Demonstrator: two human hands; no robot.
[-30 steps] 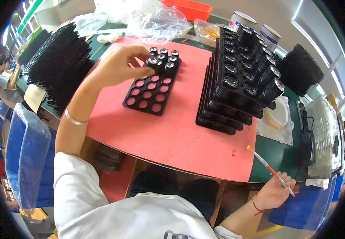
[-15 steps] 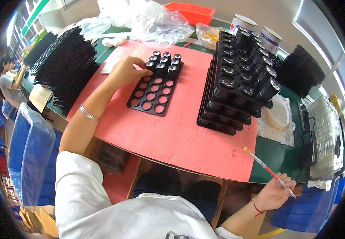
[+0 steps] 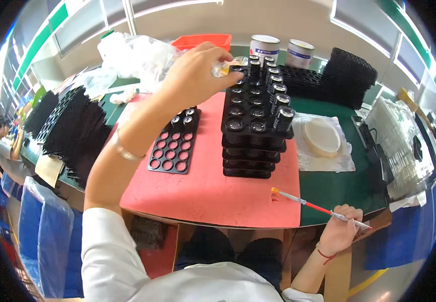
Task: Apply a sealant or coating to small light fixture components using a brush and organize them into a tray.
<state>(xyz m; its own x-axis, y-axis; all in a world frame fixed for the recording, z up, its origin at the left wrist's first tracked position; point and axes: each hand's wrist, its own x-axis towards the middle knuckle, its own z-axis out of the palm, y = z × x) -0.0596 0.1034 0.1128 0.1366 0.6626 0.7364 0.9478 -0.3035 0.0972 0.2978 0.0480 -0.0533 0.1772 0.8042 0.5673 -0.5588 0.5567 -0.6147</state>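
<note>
My left hand is over the far left corner of a stack of black trays. Its thumb and fingers are apart, with nothing visible between them. Black cylinders with shiny metal ends stand raised along the top tray's right side; others sit lower in its holes. To the left lies a flat black tray with round holes; its near holes show the pink mat, and several cylinders stand at its far end, partly hidden by my left forearm. My right hand is closed around a slim paintbrush with yellowish bristles, pointing left over the mat's edge.
A pink foam mat covers much of the green table. Black tray stacks rise at left and far right. Two cans, a red bin and plastic bags stand behind. A round shallow dish lies right.
My left hand has left the flat tray and moved right and away to the stack's far corner. The view has turned rightward. My right hand still holds the paintbrush, now tilted flatter.
</note>
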